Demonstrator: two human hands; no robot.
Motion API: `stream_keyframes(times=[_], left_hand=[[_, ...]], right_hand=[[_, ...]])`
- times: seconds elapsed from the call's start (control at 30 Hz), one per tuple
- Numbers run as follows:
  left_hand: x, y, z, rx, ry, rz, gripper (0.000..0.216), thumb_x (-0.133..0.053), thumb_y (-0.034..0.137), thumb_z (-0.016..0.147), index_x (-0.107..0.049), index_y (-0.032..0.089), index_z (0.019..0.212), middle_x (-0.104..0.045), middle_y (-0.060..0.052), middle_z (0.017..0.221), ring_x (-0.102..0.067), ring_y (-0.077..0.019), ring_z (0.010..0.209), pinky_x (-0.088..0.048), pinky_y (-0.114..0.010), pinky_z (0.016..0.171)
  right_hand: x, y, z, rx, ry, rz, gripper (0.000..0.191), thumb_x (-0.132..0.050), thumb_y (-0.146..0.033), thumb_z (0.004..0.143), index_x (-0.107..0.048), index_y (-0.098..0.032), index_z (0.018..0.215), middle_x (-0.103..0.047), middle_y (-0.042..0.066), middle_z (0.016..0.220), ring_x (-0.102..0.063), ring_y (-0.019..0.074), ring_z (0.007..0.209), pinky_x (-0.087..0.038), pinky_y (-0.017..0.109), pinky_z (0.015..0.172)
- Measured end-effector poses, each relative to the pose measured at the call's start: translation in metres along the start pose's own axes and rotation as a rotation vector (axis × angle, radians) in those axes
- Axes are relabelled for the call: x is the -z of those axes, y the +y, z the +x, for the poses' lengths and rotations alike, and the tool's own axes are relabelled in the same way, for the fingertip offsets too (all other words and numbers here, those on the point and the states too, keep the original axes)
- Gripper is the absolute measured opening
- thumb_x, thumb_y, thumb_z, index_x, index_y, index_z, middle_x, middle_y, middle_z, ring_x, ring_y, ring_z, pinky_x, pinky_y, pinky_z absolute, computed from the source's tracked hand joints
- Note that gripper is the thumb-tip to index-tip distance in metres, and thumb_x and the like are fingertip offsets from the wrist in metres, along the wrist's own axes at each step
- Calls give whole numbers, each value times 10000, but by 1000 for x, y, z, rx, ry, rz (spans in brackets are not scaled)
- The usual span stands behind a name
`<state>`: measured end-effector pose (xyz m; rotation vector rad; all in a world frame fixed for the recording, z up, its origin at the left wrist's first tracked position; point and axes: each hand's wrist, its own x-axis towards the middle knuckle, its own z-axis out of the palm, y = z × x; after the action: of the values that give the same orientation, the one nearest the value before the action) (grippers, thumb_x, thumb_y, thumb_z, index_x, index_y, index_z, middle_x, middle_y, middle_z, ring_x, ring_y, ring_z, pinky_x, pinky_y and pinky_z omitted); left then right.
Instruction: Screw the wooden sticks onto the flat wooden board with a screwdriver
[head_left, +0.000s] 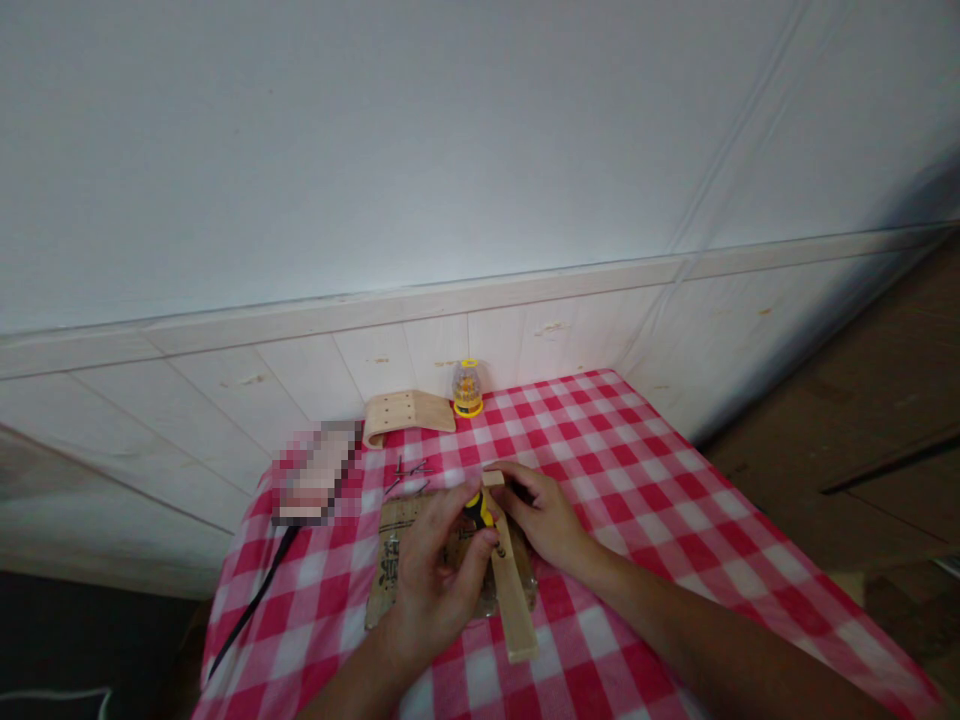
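Two hands meet over the near middle of the checked tablecloth (pixel 675 520). We note the left hand (pixel 439 570) closed, fingers wrapped round the yellow-and-black screwdriver (pixel 480 510), which stands on the wooden slat (pixel 516 605). The right hand (pixel 544 515) is half curled, fingertips at the slat's far end; we cannot tell whether it grips or only touches. The slat lies lengthwise toward us across a brown board (pixel 390 565). Loose screws (pixel 409 475) lie just beyond the board. Near the wall sit a curved wooden piece (pixel 409 412) and, beside it, a clear dome on a yellow base (pixel 467 390). A black cable (pixel 255 600) hangs off the left edge.
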<state>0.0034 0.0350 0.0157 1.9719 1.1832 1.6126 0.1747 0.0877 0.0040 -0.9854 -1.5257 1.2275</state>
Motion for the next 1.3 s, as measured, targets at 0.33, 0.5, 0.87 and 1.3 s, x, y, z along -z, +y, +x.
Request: stream_keyframes(times=[0.33,0.5,0.87,1.3], left_hand=[[0,0,-2,13,-5,15,435,-654,233,949,-578,254,1377,-782,-82,1087,-780,-215,925,-660,-342,795],[-1,-2,-4,40,-16,-13,448,-644,223,952,-567,241,1393,-786,-95,1074,-781,-220,938,-662,-339,790],[-11,3,2,352,168,-246,542,-710,323,931,-537,227,1435,-769,-53,954,-768,-170,791,-638,-255,680],[-12,-5,-1,302,208,-101,390,-725,365,907,-640,248,1270,-745,-69,1108,-765,-163,804,-656,-281,700]], right_hand=[[0,1,-1,4,8,-13,174,-633,-274,944,-742,-225,1071,-790,50,1027,-736,215,946,-567,339,840],[1,1,0,10,12,-27,180,-637,-283,948,-741,-226,1083,-788,52,1038,-732,213,942,-566,339,844],[0,-1,0,12,2,-67,175,-634,-290,958,-752,-219,1066,-776,46,1026,-708,206,928,-539,320,834],[0,-4,0,7,9,-63,155,-635,-284,946,-748,-225,1034,-782,37,995,-722,218,946,-548,329,843]])
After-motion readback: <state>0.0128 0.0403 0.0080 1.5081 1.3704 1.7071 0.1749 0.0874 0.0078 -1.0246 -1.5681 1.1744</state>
